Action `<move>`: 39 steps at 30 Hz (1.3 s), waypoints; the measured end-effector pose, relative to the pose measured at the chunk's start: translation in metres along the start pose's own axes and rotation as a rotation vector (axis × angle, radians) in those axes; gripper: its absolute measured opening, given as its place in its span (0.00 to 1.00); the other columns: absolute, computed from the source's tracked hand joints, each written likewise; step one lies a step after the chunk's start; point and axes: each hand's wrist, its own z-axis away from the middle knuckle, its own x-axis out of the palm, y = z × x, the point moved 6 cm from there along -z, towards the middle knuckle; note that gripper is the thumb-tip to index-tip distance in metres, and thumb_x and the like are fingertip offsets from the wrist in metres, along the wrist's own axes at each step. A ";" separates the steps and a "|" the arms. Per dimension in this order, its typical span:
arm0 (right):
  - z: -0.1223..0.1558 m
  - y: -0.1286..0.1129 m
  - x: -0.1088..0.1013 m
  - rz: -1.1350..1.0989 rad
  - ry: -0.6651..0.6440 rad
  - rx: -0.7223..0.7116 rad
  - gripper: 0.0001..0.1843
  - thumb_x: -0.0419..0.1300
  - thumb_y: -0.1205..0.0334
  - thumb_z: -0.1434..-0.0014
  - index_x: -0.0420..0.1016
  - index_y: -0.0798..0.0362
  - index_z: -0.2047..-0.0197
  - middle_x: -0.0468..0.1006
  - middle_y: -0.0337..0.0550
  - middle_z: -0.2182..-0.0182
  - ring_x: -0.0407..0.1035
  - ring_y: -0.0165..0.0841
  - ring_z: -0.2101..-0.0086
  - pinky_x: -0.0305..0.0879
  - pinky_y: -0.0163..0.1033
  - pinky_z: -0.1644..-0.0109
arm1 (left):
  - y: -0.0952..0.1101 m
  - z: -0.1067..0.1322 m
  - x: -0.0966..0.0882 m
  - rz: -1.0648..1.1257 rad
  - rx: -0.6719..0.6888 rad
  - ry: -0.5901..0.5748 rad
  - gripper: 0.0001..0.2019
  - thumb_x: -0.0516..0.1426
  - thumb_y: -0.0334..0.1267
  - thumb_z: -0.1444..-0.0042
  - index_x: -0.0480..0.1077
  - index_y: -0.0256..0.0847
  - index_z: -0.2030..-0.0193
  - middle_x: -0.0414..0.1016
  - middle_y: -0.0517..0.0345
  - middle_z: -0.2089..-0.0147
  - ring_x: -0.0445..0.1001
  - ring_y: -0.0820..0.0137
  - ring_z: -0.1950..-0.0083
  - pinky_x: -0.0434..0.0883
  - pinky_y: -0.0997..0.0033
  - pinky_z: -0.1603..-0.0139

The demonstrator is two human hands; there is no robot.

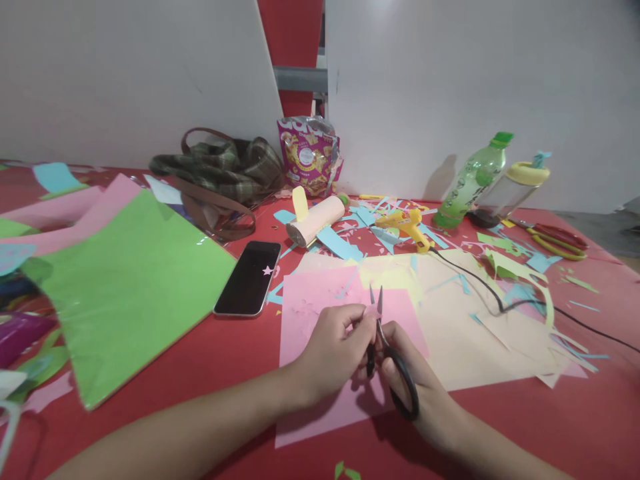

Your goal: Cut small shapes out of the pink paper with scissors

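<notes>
My right hand [413, 373] grips a pair of black-handled scissors [407, 387], whose blades point away from me and stand slightly apart. Between the thumb and finger of my left hand [337, 343] is a small piece of pink paper [373, 311], right at the blades. Both hands are close together over a pink sheet [310, 413] on the red table. Small pink scraps [307, 310] lie on that sheet, left of the blades. A phone [247, 280] with a tiny pink star [268, 271] on its screen lies farther left.
A yellow glue gun [407, 227] trails a black cord [495, 297] across cream paper [450, 360]. Behind are a paper-covered tube [317, 221], a snack bag [310, 157], a plaid bag [225, 167], a green bottle [473, 180] and a clear cup [515, 193]. Green sheets [145, 287] lie left; red-handled scissors [557, 239] right.
</notes>
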 end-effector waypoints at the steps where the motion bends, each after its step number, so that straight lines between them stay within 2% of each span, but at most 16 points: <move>1: 0.000 0.001 0.000 -0.008 0.001 0.004 0.15 0.47 0.47 0.45 0.53 0.51 0.68 0.62 0.36 0.78 0.57 0.29 0.76 0.57 0.37 0.70 | 0.001 0.000 -0.001 -0.018 0.007 0.014 0.17 0.44 0.44 0.45 0.55 0.38 0.82 0.55 0.67 0.88 0.60 0.78 0.87 0.59 0.79 0.85; 5: -0.001 0.004 -0.001 -0.009 0.029 0.001 0.16 0.50 0.47 0.47 0.53 0.50 0.70 0.55 0.31 0.81 0.52 0.26 0.80 0.55 0.36 0.73 | 0.007 0.000 -0.005 -0.109 0.060 0.062 0.17 0.45 0.42 0.45 0.55 0.38 0.83 0.57 0.66 0.88 0.61 0.78 0.84 0.59 0.79 0.81; 9: -0.005 0.006 -0.006 -0.023 0.097 -0.001 0.18 0.53 0.46 0.51 0.52 0.50 0.71 0.59 0.34 0.78 0.55 0.27 0.78 0.55 0.33 0.76 | 0.011 -0.002 -0.006 -0.162 0.095 0.065 0.17 0.45 0.40 0.46 0.56 0.37 0.83 0.59 0.66 0.86 0.61 0.79 0.82 0.59 0.80 0.79; 13: -0.007 0.005 -0.014 -0.059 0.196 0.002 0.18 0.55 0.47 0.52 0.52 0.50 0.73 0.60 0.33 0.80 0.55 0.26 0.80 0.54 0.31 0.79 | 0.010 -0.003 -0.007 -0.191 0.102 0.070 0.16 0.45 0.38 0.46 0.54 0.37 0.83 0.56 0.66 0.84 0.59 0.79 0.81 0.58 0.80 0.78; 18: -0.006 -0.002 -0.024 -0.110 0.293 -0.103 0.17 0.59 0.50 0.54 0.56 0.49 0.70 0.62 0.33 0.76 0.58 0.27 0.77 0.56 0.32 0.74 | 0.005 -0.004 -0.003 -0.245 0.079 -0.011 0.15 0.44 0.38 0.46 0.55 0.37 0.82 0.57 0.64 0.82 0.58 0.78 0.80 0.56 0.79 0.78; 24: -0.007 -0.001 -0.036 -0.158 0.442 -0.064 0.16 0.62 0.63 0.55 0.54 0.49 0.71 0.64 0.35 0.72 0.59 0.27 0.74 0.57 0.31 0.72 | 0.002 -0.005 0.003 -0.368 0.099 -0.127 0.15 0.43 0.38 0.46 0.58 0.36 0.81 0.54 0.64 0.81 0.53 0.78 0.79 0.53 0.77 0.77; 30: -0.007 0.001 -0.037 -0.138 0.465 -0.040 0.18 0.63 0.64 0.56 0.54 0.49 0.71 0.66 0.34 0.73 0.57 0.25 0.79 0.51 0.29 0.79 | 0.000 -0.007 0.003 -0.400 0.106 -0.132 0.16 0.43 0.39 0.48 0.51 0.37 0.84 0.47 0.65 0.83 0.46 0.78 0.80 0.49 0.77 0.80; 36: -0.007 0.001 -0.035 -0.153 0.444 -0.027 0.18 0.63 0.64 0.56 0.54 0.49 0.70 0.65 0.33 0.73 0.58 0.24 0.78 0.54 0.28 0.78 | 0.005 -0.009 0.002 -0.486 0.097 -0.190 0.15 0.45 0.35 0.51 0.48 0.38 0.85 0.44 0.66 0.84 0.46 0.79 0.81 0.45 0.77 0.82; 39: -0.008 0.001 -0.033 -0.170 0.414 -0.037 0.17 0.62 0.65 0.56 0.54 0.49 0.71 0.65 0.34 0.73 0.58 0.24 0.78 0.55 0.28 0.77 | 0.010 -0.007 0.003 -0.492 0.109 -0.239 0.14 0.45 0.35 0.50 0.50 0.37 0.85 0.45 0.66 0.84 0.45 0.80 0.82 0.45 0.77 0.83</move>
